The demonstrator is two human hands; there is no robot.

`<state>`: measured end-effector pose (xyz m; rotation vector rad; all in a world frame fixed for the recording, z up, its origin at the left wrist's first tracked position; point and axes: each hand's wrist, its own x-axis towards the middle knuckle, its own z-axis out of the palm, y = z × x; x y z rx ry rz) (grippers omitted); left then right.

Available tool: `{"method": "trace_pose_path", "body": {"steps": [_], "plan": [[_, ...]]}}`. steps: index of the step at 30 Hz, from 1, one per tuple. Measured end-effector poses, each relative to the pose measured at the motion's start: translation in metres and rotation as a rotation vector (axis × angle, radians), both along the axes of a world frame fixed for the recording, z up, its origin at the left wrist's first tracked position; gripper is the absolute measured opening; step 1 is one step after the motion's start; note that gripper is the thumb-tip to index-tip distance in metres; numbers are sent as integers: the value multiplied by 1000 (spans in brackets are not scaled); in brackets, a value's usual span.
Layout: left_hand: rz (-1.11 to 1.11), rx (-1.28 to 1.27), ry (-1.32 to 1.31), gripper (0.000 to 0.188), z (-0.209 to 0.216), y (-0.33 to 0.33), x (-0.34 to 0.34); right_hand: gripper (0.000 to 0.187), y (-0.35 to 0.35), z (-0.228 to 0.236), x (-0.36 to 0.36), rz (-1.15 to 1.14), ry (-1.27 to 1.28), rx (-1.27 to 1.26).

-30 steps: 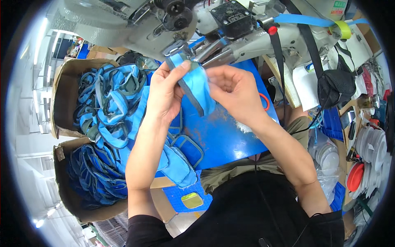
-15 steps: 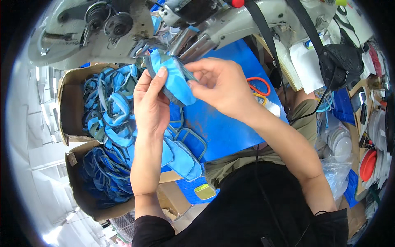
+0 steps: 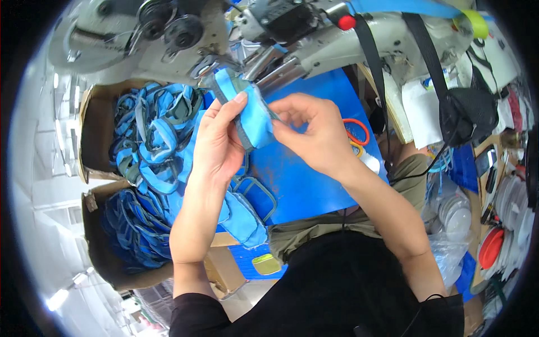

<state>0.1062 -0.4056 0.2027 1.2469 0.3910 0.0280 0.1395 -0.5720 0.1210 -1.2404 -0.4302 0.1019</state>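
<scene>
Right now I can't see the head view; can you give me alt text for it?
The left hand and right hand hold a blue fabric piece with dark edging, close to a grey machine and above a blue tabletop. To the left, two cardboard boxes hold heaps of blue fabric.

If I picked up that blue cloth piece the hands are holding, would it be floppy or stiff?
Probably floppy: the blue cloth piece bends into a curve between the left hand and right hand. It's likely light for its size, since it looks like thin fabric. The dark edging along one side may feel a bit firmer.
</scene>
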Motion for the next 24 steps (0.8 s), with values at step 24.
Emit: {"method": "trace_pose_path", "body": {"steps": [24], "plan": [[5,21,-72,8,-2,1,-14,27,-5,23,2,68,48,-59]]}}
